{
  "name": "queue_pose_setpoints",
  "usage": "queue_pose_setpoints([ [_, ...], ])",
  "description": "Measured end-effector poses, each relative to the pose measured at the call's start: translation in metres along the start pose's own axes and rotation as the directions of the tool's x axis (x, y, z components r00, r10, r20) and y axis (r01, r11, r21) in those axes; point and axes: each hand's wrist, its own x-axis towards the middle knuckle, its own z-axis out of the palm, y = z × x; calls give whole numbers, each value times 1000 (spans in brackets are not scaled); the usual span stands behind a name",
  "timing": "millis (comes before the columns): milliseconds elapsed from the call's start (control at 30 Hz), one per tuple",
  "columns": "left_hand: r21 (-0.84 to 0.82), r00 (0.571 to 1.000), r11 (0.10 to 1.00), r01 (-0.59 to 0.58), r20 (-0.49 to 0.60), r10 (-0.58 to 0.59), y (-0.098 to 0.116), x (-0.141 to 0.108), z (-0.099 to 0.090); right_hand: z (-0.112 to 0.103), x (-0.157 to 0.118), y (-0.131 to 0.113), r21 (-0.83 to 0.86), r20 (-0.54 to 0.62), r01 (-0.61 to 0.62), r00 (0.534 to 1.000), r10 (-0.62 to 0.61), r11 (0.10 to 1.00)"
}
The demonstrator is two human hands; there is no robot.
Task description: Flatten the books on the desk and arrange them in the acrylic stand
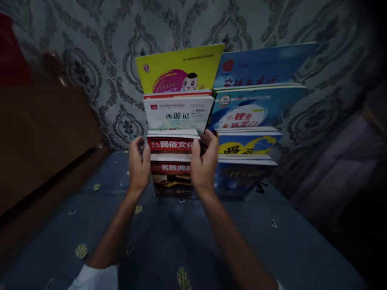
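My left hand [139, 167] is at the left edge of a red-covered children's book [171, 145], its thumb beside the edge and its curled fingers apart from the thumb. On the other side, my right hand [204, 163] has its thumb over the book's right end, with a gap between thumb and fingers. Neither hand is wrapped round a book. In front of it stands a similar red and dark book [172, 177]. Behind are a white book [178, 112] and a taller yellow book [181, 68], in stepped rows. A clear stand edge shows low down.
Right of my right hand stands a second column: a dark blue book [238, 179], a yellow-and-blue book [248, 143], a teal book [256, 106] and a tall blue book [266, 64]. Patterned wallpaper [127, 125] rises behind. A brown wooden cabinet [45, 141] is left; dark blue printed cloth [157, 241] lies below.
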Motion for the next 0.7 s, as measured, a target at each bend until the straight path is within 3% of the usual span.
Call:
queue_pose_setpoints([
  [133, 132, 966, 958, -254, 74, 246, 18, 6, -21, -13, 9, -31, -77, 77, 222, 973, -216, 972],
  [233, 169, 916, 906, -389, 171, 362, 25, 15, -19, -9, 13, -38, -156, 220, 339, 928, -302, 928],
  [367, 227, 892, 876, -426, 268, 364, 18, 18, -1, 3, 11, -23, -267, 354, 415, 882, -312, 870],
  [533, 251, 896, 876, -412, 286, 340, 10, 21, 13, 11, 13, -14, -242, 398, 418, 866, -303, 876],
  [633, 271, 898, 887, -374, 343, 274, 27, 23, 0, -1, 14, -29, -157, 423, 344, 870, -252, 926],
  [700, 244, 896, 904, -352, 368, 249, 46, 12, -24, -27, 1, -42, -103, 449, 304, 864, -229, 947],
])
